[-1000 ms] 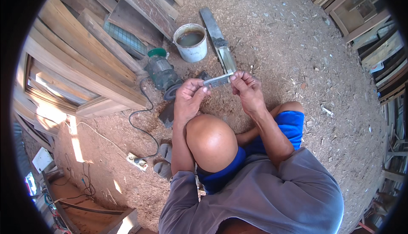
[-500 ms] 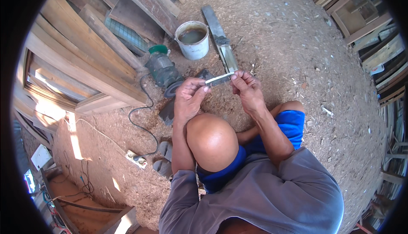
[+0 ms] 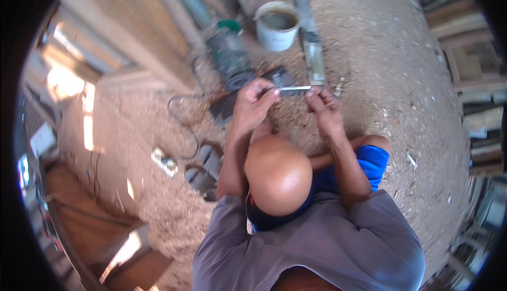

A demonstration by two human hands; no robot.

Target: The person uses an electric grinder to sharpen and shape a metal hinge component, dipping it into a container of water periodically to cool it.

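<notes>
A narrow, pale, flat strip, perhaps a thin blade [image 3: 294,88], is stretched nearly level between my two hands beyond my raised knee. My left hand [image 3: 253,105] pinches one end between thumb and fingers. At the other end, the fingertips of my right hand [image 3: 324,112] are closed on the strip. Just past the hands, a long narrow board [image 3: 308,19] lies on the ground with a pale, glossy slab [image 3: 315,65] on its near end. A white bucket [image 3: 276,40] holding murky liquid stands to the left of the board.
A dark power tool with a green end [image 3: 228,53] lies left of the bucket, its cord running to a socket block [image 3: 164,162]. Grey sandals [image 3: 202,173] sit beside my left arm. Timber [image 3: 134,32] leans at left; more wood is stacked [image 3: 472,74] at right.
My view has shifted and blurred, so the bucket, board and tool sit higher and further right. The strip has turned from slanted to nearly level, still gripped at both ends.
</notes>
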